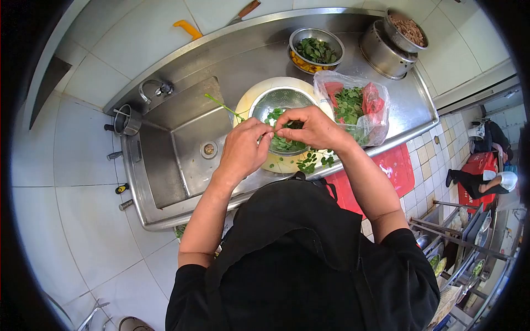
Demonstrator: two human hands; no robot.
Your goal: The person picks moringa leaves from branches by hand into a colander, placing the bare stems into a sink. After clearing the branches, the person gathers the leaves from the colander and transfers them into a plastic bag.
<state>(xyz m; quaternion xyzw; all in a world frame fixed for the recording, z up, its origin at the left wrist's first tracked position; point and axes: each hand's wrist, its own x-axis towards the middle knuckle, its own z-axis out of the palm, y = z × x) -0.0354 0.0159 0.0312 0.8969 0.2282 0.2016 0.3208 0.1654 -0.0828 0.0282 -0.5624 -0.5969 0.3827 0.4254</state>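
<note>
Green leaves (284, 143) lay heaped in a metal colander (282, 102), which sat inside a pale yellow basin (251, 99) on the steel counter (408, 107) just beside the sink (182, 143). This nesting let loose water drain from the colander into the basin rather than onto the counter.

Both hands met directly above the colander. The left hand (243, 149) had its thumb and forefinger pinched together on a thin green stem (223, 106), which ran up and away to the left over the sink edge. The right hand (309, 128) had its fingertips closed against the same stem where the two hands touched, in the posture of stripping or plucking leaves. Holding the work over the colander meant that anything released would fall into it.

A few leaves (312, 161) lay scattered on the near rim of the basin and the counter edge, close to the person's body.

A clear plastic bag (353, 105) stood open just right of the basin, holding more leafy sprigs and something red; its position kept fresh stock within reach of the right hand. Behind it, a steel bowl (316, 49) held greens and some orange pieces. Two stacked steel pots (395, 41) stood at the back right corner, the top one holding brownish contents that could not be identified.

A tap (152, 88) rose at the back left of the sink. Another person (486, 179) crouched on the tiled floor far to the right.
</note>
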